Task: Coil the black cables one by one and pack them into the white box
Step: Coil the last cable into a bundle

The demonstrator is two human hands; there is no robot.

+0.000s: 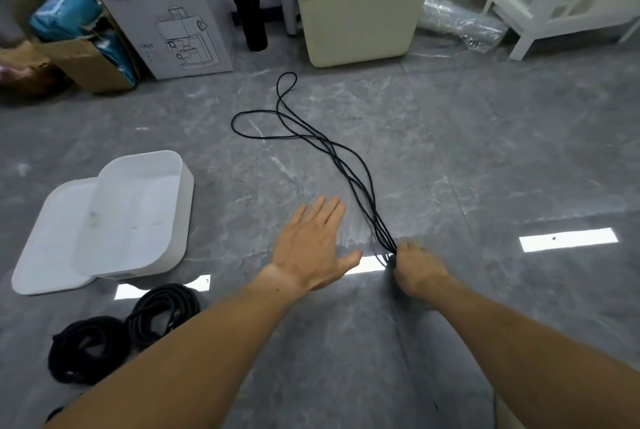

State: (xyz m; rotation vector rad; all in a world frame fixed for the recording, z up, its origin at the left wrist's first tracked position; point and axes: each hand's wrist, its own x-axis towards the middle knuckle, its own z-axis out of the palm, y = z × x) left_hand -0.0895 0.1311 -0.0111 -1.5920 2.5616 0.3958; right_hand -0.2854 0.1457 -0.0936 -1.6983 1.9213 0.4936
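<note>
Your right hand at lower centre-right has its grip closed on the gathered strands of the black cable, whose loops trail across the floor toward upper centre. Your left hand hovers just beside it, flat, grip open. Draw even loops into the right hand, keeping them untwisted. The white box waits open at left, with two coiled cables below it.

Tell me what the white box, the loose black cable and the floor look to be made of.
White box: likely plastic, smooth matte walls, rounded moulded corners. Loose black cable: seems rubber or braid jacketed, dull, bends in soft loops. Floor: grey marble-look tile, polished, mirrors the ceiling lights.
</note>
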